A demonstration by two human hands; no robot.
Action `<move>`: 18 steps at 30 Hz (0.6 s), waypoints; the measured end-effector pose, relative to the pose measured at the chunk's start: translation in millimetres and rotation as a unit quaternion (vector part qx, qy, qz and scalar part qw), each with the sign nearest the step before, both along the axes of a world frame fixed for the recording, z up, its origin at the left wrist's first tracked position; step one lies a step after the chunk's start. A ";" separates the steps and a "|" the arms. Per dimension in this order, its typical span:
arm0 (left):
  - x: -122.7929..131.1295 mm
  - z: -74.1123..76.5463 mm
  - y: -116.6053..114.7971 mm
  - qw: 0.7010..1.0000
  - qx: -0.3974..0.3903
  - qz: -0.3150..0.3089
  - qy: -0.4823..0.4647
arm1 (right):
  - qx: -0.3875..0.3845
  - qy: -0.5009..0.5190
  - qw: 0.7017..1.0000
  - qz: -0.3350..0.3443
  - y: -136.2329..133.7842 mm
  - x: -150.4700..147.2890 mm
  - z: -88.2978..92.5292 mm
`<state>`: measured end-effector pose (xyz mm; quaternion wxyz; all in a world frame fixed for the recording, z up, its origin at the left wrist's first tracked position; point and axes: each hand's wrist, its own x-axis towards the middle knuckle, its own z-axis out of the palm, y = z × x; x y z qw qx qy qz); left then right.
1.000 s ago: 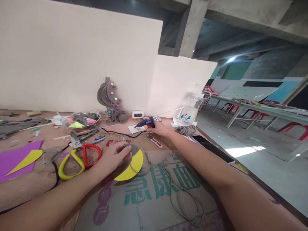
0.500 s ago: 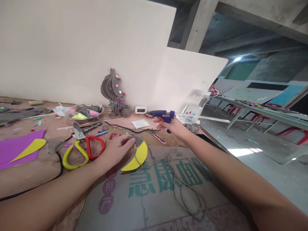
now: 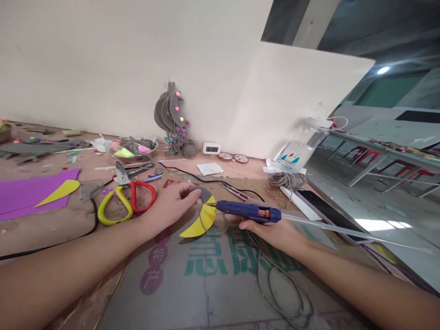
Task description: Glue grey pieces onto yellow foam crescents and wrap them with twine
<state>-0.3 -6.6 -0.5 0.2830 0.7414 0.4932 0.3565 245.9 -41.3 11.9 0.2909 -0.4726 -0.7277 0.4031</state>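
My left hand (image 3: 177, 204) pinches the upper end of a crescent (image 3: 199, 225), yellow felt or paper on its outer side and grey toward the inside. A thin grey cord (image 3: 275, 279) crosses the crescent and trails in loops over the cardboard (image 3: 165, 298). My right hand (image 3: 275, 231) is wrapped round a blue hot glue gun (image 3: 244, 211), held level just above the cardboard. The gun's metal nozzle points left, over the crescent's upper part; whether it touches cannot be made out. A long clear glue stick (image 3: 330, 224) sticks out of its back.
Red-and-yellow-handled scissors (image 3: 127, 197) and purple sheets (image 3: 30, 197) lie left. Behind stand a bowl of pompoms (image 3: 132, 149), a grey felt ornament (image 3: 170, 114) and a small clock (image 3: 211, 148). A yarn bundle (image 3: 287, 180), a plastic jug (image 3: 300, 146) and a phone (image 3: 330, 211) are right.
My right hand has brought the glue gun from the back of the table forward to the crescent. My left hand still grips the crescent. The view has swung slightly.
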 end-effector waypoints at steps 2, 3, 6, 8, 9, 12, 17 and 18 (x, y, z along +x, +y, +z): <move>0.5 1.3 -1.5 1.000 0.004 0.000 0.004 | -0.005 0.004 1.000 -0.008 -1.5 -2.3 1.6; 0.8 1.8 -2.4 1.000 0.005 0.000 0.008 | -0.002 0.001 1.000 -0.015 -2.2 -2.9 2.1; 1.0 2.7 -4.5 1.000 0.011 0.000 0.017 | 0.005 0.001 1.000 -0.024 -3.6 -2.8 1.7; 0.7 2.9 -5.3 1.000 0.013 -0.003 0.018 | 0.019 -0.005 1.000 -0.018 -3.5 -2.2 0.3; 0.5 3.0 -5.5 1.000 0.017 -0.004 0.017 | 0.031 -0.012 0.999 -0.013 -3.3 -1.9 -0.4; 0.0 4.0 -6.1 0.999 0.031 -0.009 0.014 | 0.062 -0.039 0.997 0.000 -3.2 -1.9 -1.8; -0.1 6.3 -7.3 0.999 0.026 -0.015 0.016 | 0.079 -0.071 0.994 -0.010 -4.6 -4.4 -1.9; -0.1 6.3 -7.4 0.999 0.026 -0.014 0.018 | 0.079 -0.071 0.994 -0.013 -4.7 -4.7 -2.2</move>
